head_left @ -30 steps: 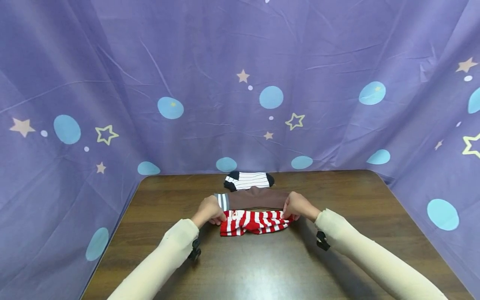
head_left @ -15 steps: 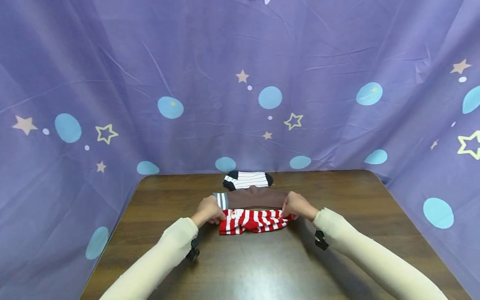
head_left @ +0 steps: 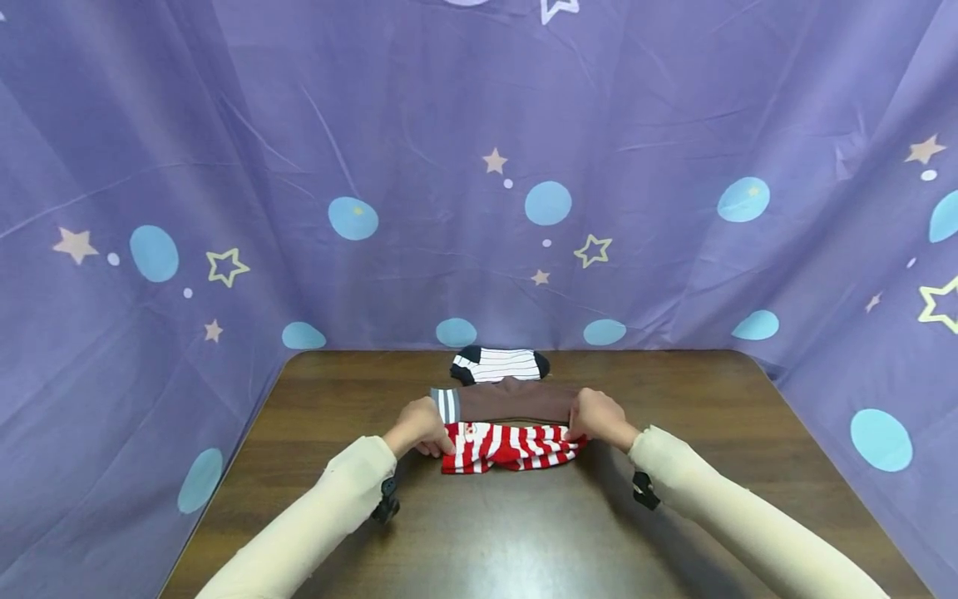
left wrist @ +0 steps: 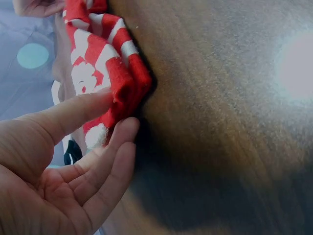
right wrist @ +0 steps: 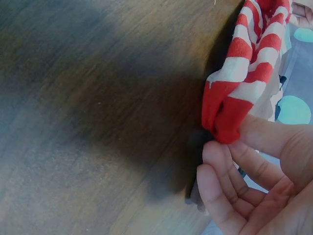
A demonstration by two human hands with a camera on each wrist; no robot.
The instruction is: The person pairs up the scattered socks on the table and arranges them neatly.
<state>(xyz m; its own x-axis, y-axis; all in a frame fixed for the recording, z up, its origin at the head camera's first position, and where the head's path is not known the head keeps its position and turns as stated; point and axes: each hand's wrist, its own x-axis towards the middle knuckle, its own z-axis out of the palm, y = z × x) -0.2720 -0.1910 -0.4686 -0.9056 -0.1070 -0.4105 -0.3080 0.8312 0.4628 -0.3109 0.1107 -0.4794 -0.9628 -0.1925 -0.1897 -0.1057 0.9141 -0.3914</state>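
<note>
A red-and-white striped sock (head_left: 516,448) lies crosswise on the table, its fabric bunched along the middle. At its left end my left hand (head_left: 422,427) pinches the edge between thumb and fingers; a fuzzy white patch shows beside the thumb in the left wrist view. My right hand (head_left: 601,418) pinches the plain red right end (right wrist: 227,117), with the other fingers curled beneath. Just behind it is a brown sock (head_left: 516,401) with a grey-and-white striped cuff (head_left: 445,405). Its right end is hidden behind my right hand.
White pinstriped socks (head_left: 509,364) with black toes and heels lie at the back of the wooden table (head_left: 509,532). A purple curtain (head_left: 419,166) with stars and blue spots hangs around the table's back and sides.
The head view has shifted slightly. Both hands stay at the two ends of the striped sock, and the socks lie as before.
</note>
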